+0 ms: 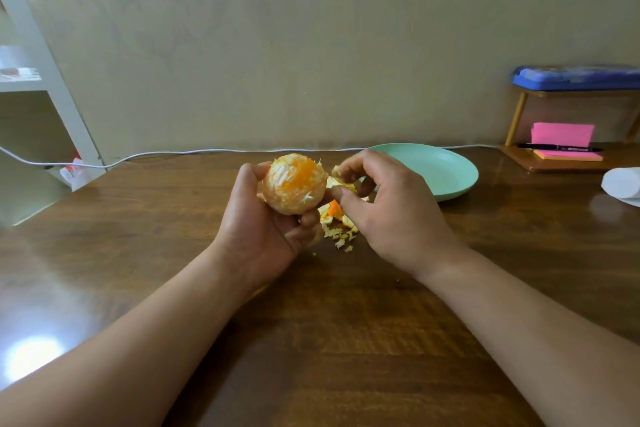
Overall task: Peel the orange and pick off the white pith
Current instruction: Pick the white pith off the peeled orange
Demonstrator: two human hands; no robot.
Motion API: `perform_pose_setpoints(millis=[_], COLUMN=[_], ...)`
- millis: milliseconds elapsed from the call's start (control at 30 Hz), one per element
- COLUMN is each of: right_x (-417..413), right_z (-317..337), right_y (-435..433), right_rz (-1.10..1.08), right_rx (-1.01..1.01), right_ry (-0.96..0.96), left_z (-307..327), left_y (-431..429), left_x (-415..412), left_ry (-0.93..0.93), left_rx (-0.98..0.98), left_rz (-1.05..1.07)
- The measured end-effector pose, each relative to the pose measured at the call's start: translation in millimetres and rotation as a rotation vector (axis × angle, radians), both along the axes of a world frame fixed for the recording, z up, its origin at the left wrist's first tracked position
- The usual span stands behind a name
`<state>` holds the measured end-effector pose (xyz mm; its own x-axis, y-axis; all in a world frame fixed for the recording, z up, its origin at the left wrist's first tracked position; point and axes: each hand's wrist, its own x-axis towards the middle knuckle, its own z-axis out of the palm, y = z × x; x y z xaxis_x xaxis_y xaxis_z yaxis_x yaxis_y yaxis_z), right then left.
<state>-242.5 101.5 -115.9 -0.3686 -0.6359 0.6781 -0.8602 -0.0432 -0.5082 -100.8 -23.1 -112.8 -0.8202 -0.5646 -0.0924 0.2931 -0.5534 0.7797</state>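
My left hand (258,222) grips a peeled orange (294,184) above the wooden table, fingers curled under it and thumb at its left side. Ragged white pith still clings to its bare flesh. My right hand (388,208) hovers just right of the orange, and its curled fingertips pinch a small pale scrap of pith (335,171). A heap of peel pieces and pith bits (337,222) lies on the table under and between the hands.
A mint-green plate (446,173) sits behind my right hand. A small wooden stand with pink sticky notes (561,135), a pen and a blue case is at the far right, beside a white roll (621,182). A white cable (173,153) runs along the wall.
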Motion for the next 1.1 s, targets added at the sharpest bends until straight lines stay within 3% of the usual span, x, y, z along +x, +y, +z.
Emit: perform_pose_setpoints(millis=[233, 567, 700, 867, 1100], right_x=[-1.6, -4.3, -0.4, -7.9, -11.8], right_z=[1.3, 11.0, 9.4, 4.4, -0.5], right_y=[1.1, -1.1, -2.3, -0.6, 2.3], right_rz=[-0.024, -0.053, -0.07, -0.115, -0.092], right_rx=[-0.054, 0.073, 0.079, 0.088, 0.257], right_ry=[0.285, 0.539, 0.542, 0.396, 0.255], left_z=[-0.2, 1.7, 1.3, 0.5, 3.8], left_y=[2.4, -3.6, -4.2, -6.0, -7.1], left_x=[-3.1, -2.9, -3.1, -2.3, 1.0], left_ry=[-0.098, -0.272, -0.288, -0.27, -0.214], left_rx=[-0.057, -0.137, -0.132, -0.083, 0.002], left_rz=[0.013, -0.038, -0.054, -0.07, -0.04])
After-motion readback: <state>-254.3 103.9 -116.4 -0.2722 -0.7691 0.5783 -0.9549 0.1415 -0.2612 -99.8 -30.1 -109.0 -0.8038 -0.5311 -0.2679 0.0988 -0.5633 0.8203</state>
